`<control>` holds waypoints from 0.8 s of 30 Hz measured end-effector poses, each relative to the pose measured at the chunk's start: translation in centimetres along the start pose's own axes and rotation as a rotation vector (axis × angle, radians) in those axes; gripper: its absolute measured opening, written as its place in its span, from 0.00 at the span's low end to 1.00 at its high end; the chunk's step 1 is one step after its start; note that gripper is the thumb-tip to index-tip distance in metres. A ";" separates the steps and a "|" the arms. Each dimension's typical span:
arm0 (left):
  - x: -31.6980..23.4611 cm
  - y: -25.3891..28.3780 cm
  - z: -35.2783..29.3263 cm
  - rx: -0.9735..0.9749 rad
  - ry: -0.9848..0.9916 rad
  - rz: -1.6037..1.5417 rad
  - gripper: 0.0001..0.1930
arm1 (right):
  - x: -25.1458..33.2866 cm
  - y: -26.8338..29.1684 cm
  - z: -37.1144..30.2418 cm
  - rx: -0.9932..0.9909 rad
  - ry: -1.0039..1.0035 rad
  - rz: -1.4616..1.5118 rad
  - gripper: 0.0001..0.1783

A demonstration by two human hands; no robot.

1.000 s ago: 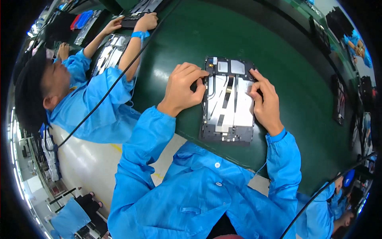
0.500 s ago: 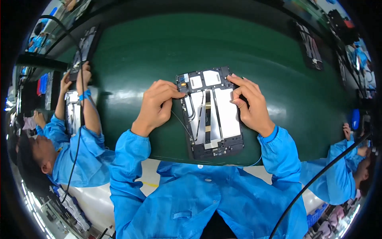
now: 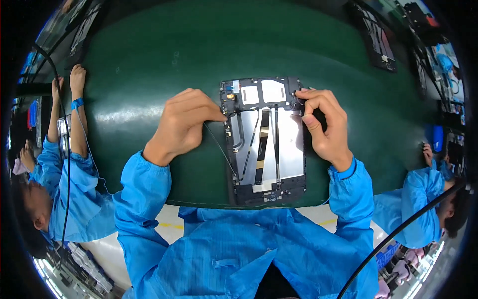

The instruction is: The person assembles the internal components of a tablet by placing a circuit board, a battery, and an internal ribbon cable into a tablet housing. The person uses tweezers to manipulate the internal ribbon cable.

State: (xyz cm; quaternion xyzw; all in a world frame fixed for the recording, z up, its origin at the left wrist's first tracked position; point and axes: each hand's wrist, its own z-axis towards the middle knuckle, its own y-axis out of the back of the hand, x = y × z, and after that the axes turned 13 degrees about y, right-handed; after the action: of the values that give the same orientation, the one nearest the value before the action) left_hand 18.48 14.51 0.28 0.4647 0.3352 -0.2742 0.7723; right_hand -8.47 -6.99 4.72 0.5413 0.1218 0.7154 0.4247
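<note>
An opened tablet (image 3: 291,144) lies on the green bench before me, its inside facing up. It shows a black frame, a bare silver plate, two white patches at the top and a dark flat ribbon (image 3: 261,144) down the middle. From its lower left edge a thin dark cable (image 3: 219,147) runs up into my left hand (image 3: 180,124), which is closed on it; the index fingertip meets the tablet's upper left edge. My right hand (image 3: 327,122) curls at the upper right corner, index finger on the frame and thumb near the side. Its other fingers are partly hidden.
Green bench top (image 3: 149,65) surrounds the tablet. Another opened tablet (image 3: 376,40) lies at the far right, and one (image 3: 82,32) at the far left. A co-worker's arms (image 3: 77,114) reach over the left side. A black cord (image 3: 398,224) crosses the lower right.
The tablet has turned slightly clockwise and sits straighter. My left hand appears farther left, the cable stretching out to it. My right thumb has come off the plate to the tablet's side.
</note>
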 end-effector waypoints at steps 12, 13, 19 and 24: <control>-1.0 -1.6 -0.2 -0.080 0.063 0.016 0.17 | -0.1 1.9 0.9 0.175 0.052 -0.113 0.09; -1.0 -1.7 -0.2 -0.088 0.049 0.008 0.17 | 0.0 2.0 0.9 0.176 0.053 -0.124 0.09; -1.1 -1.8 -0.1 -0.082 0.054 0.001 0.17 | 0.3 2.2 1.1 0.181 0.057 -0.117 0.08; -1.2 -1.9 0.4 -0.065 0.060 -0.020 0.18 | 0.1 2.4 1.0 0.173 0.058 -0.130 0.08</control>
State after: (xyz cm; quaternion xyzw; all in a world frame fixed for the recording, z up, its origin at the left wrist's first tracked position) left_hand 16.43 13.52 0.33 0.4441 0.3716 -0.2570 0.7737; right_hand -8.67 -8.68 6.65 0.5458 0.2303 0.6886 0.4182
